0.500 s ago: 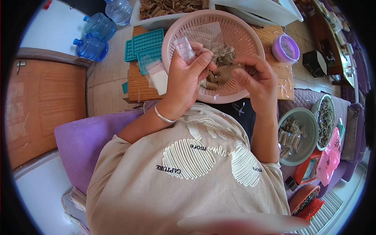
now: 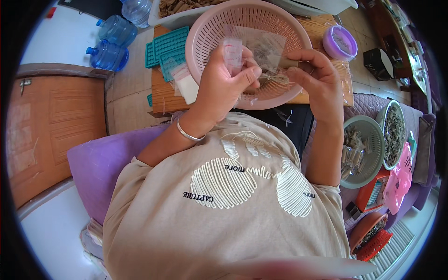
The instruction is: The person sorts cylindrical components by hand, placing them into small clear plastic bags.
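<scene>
My left hand (image 2: pixel 224 81) is closed on clear plastic bags; a folded bundle (image 2: pixel 233 52) with red marks sticks up beside its thumb. From that hand a thin clear bag (image 2: pixel 275 41) spreads out above the pink basket (image 2: pixel 204 39). On the right, my right hand (image 2: pixel 319 77) pinches a small brownish piece (image 2: pixel 290 63) between thumb and fingers, at the bag's right edge. Its exact kind cannot be made out. Below the hands, dried brownish strands and pieces (image 2: pixel 275 80) lie in the basket, partly hidden by the bag and fingers.
Teal ridged trays (image 2: pixel 173 42) and a stack of white bags (image 2: pixel 185 86) lie left of the basket on the wooden table (image 2: pixel 161 98). A purple tub (image 2: pixel 339 43) stands right. A green basket of packed pieces (image 2: pixel 378 140) rests on the sofa.
The clear bag has come out in front of the basket's contents, between the hands. My right hand has shifted slightly right and up with the brownish piece. The view has shifted a little.
</scene>
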The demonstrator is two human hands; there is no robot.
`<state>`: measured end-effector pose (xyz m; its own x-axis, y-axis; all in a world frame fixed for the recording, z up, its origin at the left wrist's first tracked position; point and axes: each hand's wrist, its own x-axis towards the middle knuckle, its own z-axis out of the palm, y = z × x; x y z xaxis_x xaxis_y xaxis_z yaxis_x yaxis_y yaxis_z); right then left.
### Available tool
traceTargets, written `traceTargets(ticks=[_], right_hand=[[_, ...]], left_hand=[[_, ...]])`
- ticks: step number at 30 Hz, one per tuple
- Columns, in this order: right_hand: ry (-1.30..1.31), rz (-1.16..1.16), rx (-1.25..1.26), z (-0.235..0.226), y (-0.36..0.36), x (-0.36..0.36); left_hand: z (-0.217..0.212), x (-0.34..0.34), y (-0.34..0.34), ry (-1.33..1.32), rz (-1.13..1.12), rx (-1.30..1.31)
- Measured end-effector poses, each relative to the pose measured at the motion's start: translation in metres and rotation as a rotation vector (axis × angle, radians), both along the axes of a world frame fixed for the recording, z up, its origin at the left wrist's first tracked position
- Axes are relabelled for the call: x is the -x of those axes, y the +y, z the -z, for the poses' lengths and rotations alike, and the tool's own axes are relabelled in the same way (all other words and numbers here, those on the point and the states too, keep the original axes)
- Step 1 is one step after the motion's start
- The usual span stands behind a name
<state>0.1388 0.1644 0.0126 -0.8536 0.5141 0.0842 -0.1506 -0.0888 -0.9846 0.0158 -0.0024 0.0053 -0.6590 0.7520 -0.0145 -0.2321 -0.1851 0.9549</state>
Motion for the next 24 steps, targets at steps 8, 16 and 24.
traceTargets(ticks=[8, 16, 24], right_hand=[[0.054, -0.054, 0.459, 0.011, -0.024, 0.003], [0.004, 0.211, 0.302, 0.031, -0.029, 0.001], [0.311, 0.589, -0.687, -0.014, -0.042, 0.015]], left_hand=[[0.006, 0.002, 0.003, 0.258, -0.142, -0.009], [0.011, 0.009, -0.003, 0.552, -0.101, 0.162], [-0.003, 0.033, -0.006, 1.073, 0.092, 0.473]])
